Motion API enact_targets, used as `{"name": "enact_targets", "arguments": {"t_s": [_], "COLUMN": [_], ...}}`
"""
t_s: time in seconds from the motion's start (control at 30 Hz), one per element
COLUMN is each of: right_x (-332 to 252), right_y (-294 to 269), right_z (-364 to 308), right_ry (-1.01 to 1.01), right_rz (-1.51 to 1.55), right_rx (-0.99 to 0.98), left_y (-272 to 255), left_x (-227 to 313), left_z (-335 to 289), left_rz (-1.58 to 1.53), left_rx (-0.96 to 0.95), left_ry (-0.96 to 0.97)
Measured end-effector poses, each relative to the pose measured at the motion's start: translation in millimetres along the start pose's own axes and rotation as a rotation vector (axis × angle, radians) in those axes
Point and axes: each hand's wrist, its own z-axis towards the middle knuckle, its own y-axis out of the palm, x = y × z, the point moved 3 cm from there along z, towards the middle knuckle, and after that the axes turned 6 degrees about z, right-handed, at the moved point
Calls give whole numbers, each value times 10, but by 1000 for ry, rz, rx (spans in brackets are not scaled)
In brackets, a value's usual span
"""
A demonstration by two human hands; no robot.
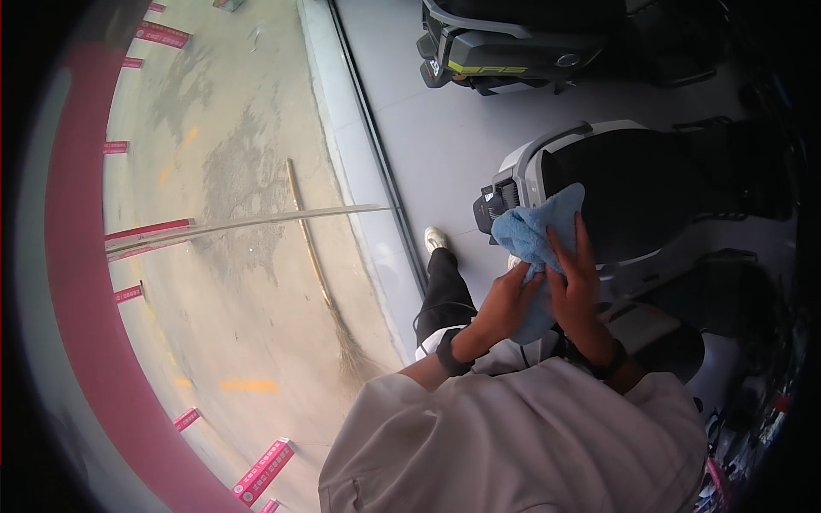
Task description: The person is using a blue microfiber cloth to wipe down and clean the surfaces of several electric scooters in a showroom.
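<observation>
While your left hand (505, 299) grasps the cloth (532, 238) at its bunched middle, your right hand (575, 286) grasps it alongside; the cloth lies between them, long axis running away from you, and the scooter (633, 179) sits beyond, nearer your right hand.

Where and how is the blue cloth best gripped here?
Probably by the bunched middle of the cloth, from the near side: gathered folds there offer thickness, while the upper end flares wide. The left hand and right hand both touch it around there.
</observation>
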Motion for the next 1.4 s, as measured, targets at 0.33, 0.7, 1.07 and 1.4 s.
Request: {"name": "enact_targets", "arguments": {"t_s": [0.33,0.7,1.07,1.4], "right_x": [-877,-880,-780,-366], "right_y": [664,880,636,435], "right_z": [527,1471,2357,3314], "right_ry": [101,385,688,659], "right_rz": [259,812,991,721], "right_rx": [168,246,107,409], "left_y": [-1198,-2101,-2422,-2423], "left_x": [3,164,721,653], "left_z": [384,1229,2326,3685], "left_rz": [-114,-240,-229,-62], "left_rx": [-285,-306,-655,-558], "left_ry": [168,236,291,271]}}
